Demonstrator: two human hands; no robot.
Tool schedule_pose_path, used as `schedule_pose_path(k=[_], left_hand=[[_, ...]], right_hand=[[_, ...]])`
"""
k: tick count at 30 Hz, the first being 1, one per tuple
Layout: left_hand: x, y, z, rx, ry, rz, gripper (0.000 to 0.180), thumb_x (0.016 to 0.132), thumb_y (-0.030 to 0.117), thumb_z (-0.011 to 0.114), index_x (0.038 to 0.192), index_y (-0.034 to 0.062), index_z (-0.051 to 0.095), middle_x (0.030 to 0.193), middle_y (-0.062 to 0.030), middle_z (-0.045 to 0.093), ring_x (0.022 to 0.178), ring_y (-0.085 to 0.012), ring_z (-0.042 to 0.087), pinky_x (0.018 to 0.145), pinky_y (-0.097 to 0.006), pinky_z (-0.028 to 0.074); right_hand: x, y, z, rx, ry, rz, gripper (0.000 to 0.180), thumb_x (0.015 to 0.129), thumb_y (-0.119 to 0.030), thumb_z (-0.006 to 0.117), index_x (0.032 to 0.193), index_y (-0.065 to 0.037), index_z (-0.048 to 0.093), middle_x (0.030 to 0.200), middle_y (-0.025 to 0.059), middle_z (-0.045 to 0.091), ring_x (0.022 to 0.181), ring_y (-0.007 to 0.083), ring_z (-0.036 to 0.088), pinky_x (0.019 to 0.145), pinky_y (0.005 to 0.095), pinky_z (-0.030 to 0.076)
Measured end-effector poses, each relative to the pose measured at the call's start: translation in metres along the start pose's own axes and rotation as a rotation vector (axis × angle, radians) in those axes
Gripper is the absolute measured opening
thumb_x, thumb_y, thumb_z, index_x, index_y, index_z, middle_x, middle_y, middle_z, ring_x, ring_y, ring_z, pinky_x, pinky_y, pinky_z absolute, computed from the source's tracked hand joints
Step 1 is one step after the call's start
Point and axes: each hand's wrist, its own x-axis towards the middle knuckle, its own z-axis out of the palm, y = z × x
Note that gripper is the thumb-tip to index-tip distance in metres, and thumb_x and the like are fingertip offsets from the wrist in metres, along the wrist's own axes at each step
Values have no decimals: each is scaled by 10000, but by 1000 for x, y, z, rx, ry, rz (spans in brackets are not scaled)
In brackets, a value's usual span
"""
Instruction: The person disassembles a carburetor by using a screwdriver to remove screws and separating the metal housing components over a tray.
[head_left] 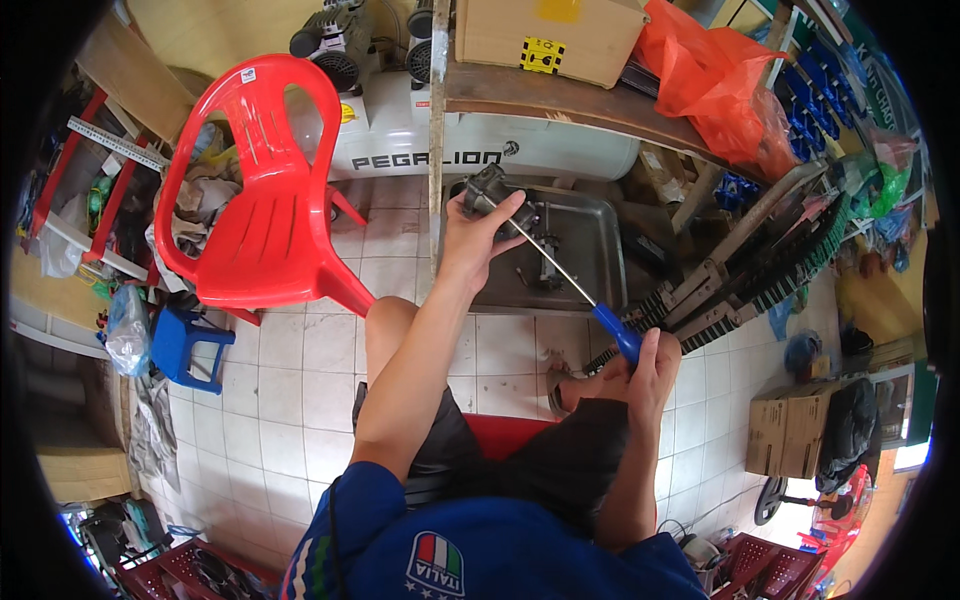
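Note:
My left hand (468, 238) is closed around a grey metal machine part (487, 186) and holds it up over the near left part of a metal tray (619, 262). In my right hand (652, 372) is a screwdriver (615, 330) with a blue handle and a long bare shaft. The shaft slants up and left to the metal part; its tip is hidden by the part and my left fingers. Another dark metal piece (548, 268) lies in the tray, below the shaft.
A red plastic chair (255, 235) and a low blue stool (187, 345) stand at the left. Beyond the tray are a grey tank (400, 150) and a wooden shelf (560, 95) bearing a cardboard box (545, 35). Long ridged black strips (770, 285) lean at the right.

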Motion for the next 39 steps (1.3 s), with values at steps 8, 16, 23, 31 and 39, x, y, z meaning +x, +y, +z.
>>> schedule_pose_path(k=[8,16,23,31,39], left_hand=[[2,1,-4,-14,-34,-27,666,797,137,856,1239,48,366,1099,-116,638,935,-222,694,796,-475,635],[2,-1,-2,-17,-21,-25,581,808,140,848,1191,55,419,1064,-101,656,936,-222,695,803,-481,633],[1,-5,-1,7,-42,-27,363,837,150,823,1083,80,566,1025,-75,678,939,-225,702,803,-472,632],[1,-3,-1,6,-53,-21,533,837,145,820,1202,60,441,1091,-96,646,948,-232,699,814,-483,629],[0,0,-2,-10,-48,-47,646,814,112,836,1251,36,366,1126,-126,627,980,-239,686,822,-484,628]], right_hand=[[-9,-12,11,179,-69,-77,343,1087,-288,425,1214,22,498,675,49,517,522,127,535,519,262,460],[-7,13,-3,120,-135,35,335,1071,-260,480,1293,-12,439,769,52,536,551,137,553,565,262,473],[-9,-13,7,136,-65,6,325,1062,-215,487,1304,-9,424,698,52,483,507,129,485,548,287,489],[-10,0,0,131,-132,-37,239,1064,-229,483,1164,-14,505,682,48,469,541,130,509,550,275,482],[-10,-20,14,-22,93,-26,360,1068,-331,477,1133,3,594,757,61,506,550,140,518,532,265,456]])
